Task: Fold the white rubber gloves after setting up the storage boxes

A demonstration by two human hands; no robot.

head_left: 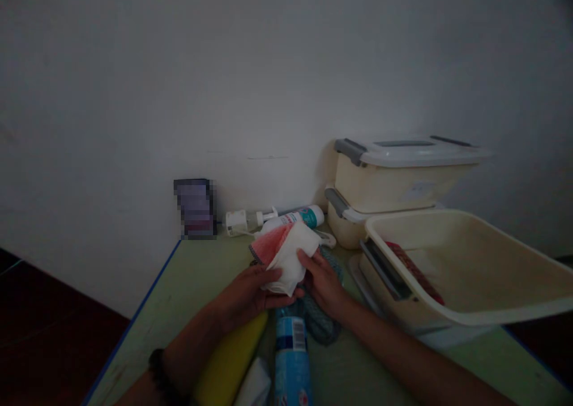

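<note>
My left hand (246, 292) pinches the lower left of a folded white cloth (290, 257) between thumb and fingers. On the cloth's right side, my right hand (324, 280) grips it too, thumb on top. A red cloth (271, 245) with a dark checked edge shows just behind the white one; whether it is also held is hidden. Below my hands lies a blue can or bottle (292, 352) with a barcode label. A grey-green knitted cloth (326, 328) is partly under my right hand, and a yellow item (233, 358) lies beneath my left forearm.
Beige storage boxes with lids (403, 185) are stacked at the back right. In front stands an open beige bin (505, 263) with a red patterned item (414, 271) inside. White bottles (308, 216), a white charger (236, 223) and a blurred-out screen (196, 209) line the wall on the green table (156, 310).
</note>
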